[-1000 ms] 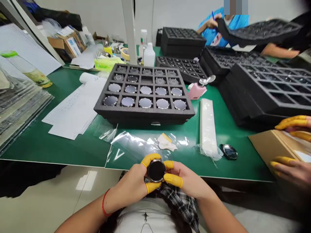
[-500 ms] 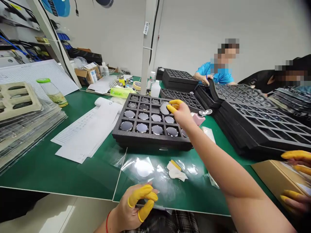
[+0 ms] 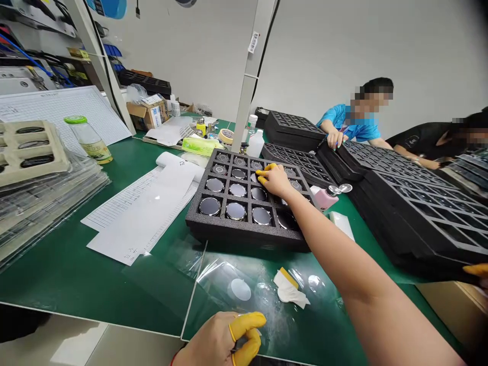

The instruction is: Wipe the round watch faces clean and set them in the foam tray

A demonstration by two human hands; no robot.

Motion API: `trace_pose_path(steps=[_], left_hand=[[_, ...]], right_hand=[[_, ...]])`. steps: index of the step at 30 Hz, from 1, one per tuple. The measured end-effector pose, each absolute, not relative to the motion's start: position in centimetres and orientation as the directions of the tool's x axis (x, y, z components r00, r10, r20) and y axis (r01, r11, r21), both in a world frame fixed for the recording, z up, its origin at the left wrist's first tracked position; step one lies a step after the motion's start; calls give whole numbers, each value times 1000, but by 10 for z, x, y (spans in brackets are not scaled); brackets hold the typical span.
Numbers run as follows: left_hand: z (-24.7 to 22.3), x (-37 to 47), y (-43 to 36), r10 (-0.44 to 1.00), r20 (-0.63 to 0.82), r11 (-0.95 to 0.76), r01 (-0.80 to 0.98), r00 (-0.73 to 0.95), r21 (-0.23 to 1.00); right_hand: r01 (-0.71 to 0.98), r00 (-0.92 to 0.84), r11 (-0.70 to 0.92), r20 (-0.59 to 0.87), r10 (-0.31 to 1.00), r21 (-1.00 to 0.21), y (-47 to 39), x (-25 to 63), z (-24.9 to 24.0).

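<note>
A black foam tray (image 3: pixel 244 229) with round watch-like discs in its square compartments stands on the green table. My right hand (image 3: pixel 275 179), with yellow finger cots, reaches over it, its fingers closed on a round disc (image 3: pixel 255 177) at a compartment in the second row from the back; the fingers partly cover the disc. Near the table's front edge is my left hand (image 3: pixel 236 338), also in yellow cots, its thumb and finger curled towards each other. What lies between them, if anything, is hard to make out. A white cloth with a yellow strip (image 3: pixel 292 290) lies on clear film between hand and tray.
Paper sheets (image 3: pixel 152 203), a green-lidded jar (image 3: pixel 88 140) and stacked clear trays (image 3: pixel 49 203) are on the left. Behind the tray stand a white bottle (image 3: pixel 255 144) and a pink bottle (image 3: pixel 324 197). More black trays (image 3: pixel 412 223) fill the right, near two people.
My right hand has lowered the disc into the tray's compartment. The view has shifted, and my left hand shows lower in it. The person in blue has moved a hand at the trays.
</note>
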State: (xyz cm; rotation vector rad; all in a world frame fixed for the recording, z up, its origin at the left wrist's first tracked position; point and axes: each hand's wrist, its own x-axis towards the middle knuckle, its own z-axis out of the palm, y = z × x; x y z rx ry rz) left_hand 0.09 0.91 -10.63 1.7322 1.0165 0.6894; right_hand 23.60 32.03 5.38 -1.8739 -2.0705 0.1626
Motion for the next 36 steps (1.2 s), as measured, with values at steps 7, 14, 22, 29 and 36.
trace_pose_path(steps=[7, 14, 22, 29, 36], left_hand=[[-86, -9, 9, 868, -63, -93, 288, 492, 953], [-50, -6, 29, 752, 121, -351, 238, 649, 906], [-52, -4, 32, 829, 82, 17, -172, 553, 985], [-19, -1, 32, 659, -69, 448, -317, 749, 836], [-2, 16, 19, 721, -262, 355, -18, 641, 935]], right_hand=[[964, 180, -118, 257, 950, -237, 306, 270, 61], [929, 241, -165, 202, 949, -332, 302, 271, 54], [861, 167, 119, 496, 852, -494, 201, 223, 82], [408, -553, 759, 523, 648, -508, 37, 199, 28], [502, -550, 662, 386, 741, -556, 8, 218, 11]])
